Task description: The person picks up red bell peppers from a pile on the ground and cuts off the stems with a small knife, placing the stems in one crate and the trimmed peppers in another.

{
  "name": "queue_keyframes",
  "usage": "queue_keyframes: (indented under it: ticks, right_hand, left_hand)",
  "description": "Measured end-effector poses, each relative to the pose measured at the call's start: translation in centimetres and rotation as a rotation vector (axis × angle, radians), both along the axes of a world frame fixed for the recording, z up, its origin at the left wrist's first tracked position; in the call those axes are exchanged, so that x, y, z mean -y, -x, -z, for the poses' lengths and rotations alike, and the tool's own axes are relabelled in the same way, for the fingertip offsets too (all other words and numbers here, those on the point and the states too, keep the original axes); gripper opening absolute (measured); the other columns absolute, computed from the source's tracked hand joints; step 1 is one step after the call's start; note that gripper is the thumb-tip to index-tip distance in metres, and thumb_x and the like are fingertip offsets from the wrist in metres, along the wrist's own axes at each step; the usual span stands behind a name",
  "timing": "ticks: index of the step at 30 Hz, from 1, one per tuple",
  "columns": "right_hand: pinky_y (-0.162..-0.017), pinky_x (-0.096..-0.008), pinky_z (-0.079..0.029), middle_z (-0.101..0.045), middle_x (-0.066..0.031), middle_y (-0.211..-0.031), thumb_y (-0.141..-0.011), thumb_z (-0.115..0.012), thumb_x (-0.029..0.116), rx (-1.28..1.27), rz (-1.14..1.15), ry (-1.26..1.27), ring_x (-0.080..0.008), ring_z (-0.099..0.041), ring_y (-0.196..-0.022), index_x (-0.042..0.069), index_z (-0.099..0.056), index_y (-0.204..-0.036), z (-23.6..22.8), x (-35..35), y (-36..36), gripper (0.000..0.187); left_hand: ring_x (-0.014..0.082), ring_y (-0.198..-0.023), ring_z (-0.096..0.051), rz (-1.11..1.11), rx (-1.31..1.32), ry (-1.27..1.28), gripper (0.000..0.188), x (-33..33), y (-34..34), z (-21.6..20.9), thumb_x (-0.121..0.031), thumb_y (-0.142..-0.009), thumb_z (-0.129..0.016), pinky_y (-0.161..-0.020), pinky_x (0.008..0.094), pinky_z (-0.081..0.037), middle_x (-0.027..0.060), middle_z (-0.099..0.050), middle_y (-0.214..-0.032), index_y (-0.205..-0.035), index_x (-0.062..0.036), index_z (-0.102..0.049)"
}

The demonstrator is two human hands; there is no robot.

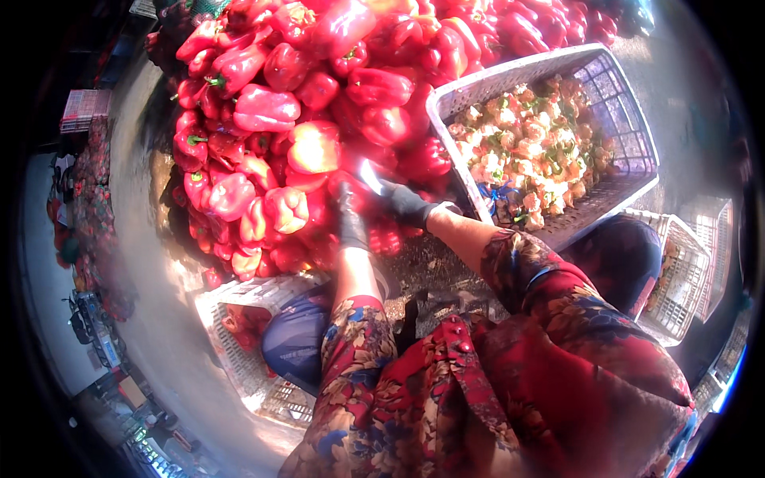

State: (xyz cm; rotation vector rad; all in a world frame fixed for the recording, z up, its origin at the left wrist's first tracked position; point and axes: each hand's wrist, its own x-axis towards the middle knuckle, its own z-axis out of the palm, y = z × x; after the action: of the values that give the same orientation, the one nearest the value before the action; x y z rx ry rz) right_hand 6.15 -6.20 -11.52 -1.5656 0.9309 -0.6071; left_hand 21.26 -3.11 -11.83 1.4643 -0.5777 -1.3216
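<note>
A short, bright knife blade (370, 177) points up and left from my right hand (409, 207), which wears a dark glove and is closed round its handle. Beside it, my left hand (351, 219), gloved too, is bent over a red bell pepper (339, 182) at the near side of the heap. Motion blurs its fingers and the pepper, and the glove partly hides the grip. The blade is close to this pepper; whether they touch is unclear. All around the hands lies a large heap of red bell peppers (267, 107).
Right of the heap, a tilted plastic crate (550, 60) holds pale pepper cores (530, 147) with green stems. By my left knee stands a white crate (231, 350) with red pieces inside. More white crates (677, 279) stand beyond my right knee. Wet-looking floor (151, 271) runs along the left.
</note>
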Motion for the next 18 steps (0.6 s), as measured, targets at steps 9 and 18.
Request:
queue_keyframes:
  ticks: [9, 18]
  right_hand:
    - [-0.06, -0.0327, -0.049, -0.064, -0.0117, -0.086, -0.093, -0.05, 0.028, 0.006, -0.121, -0.176, -0.0195, -0.063, -0.074, 0.003, -0.057, -0.102, -12.9, 2.3, 6.7, 0.028]
    - [-0.053, -0.0358, -0.048, -0.059, -0.0057, -0.064, -0.084, -0.056, 0.02, -0.172, -0.244, -0.271, -0.0194, -0.06, -0.055, 0.004, -0.064, -0.094, -19.8, 3.2, 9.9, 0.021]
  left_hand:
    - [0.0277, -0.124, -0.044, 0.216, 0.401, 0.349, 0.074, -3.3, 0.1, -0.7, -0.043, -0.084, -0.064, -0.106, 0.0414, -0.036, 0.0146, -0.044, -0.135, -0.137, -0.0018, -0.034]
    - [0.0265, -0.094, -0.061, 0.439, 1.081, 0.655, 0.039, 0.5, 6.9, -9.2, -0.017, -0.084, -0.064, -0.082, 0.0372, -0.049, 0.0147, -0.061, -0.104, -0.116, -0.0005, -0.049]
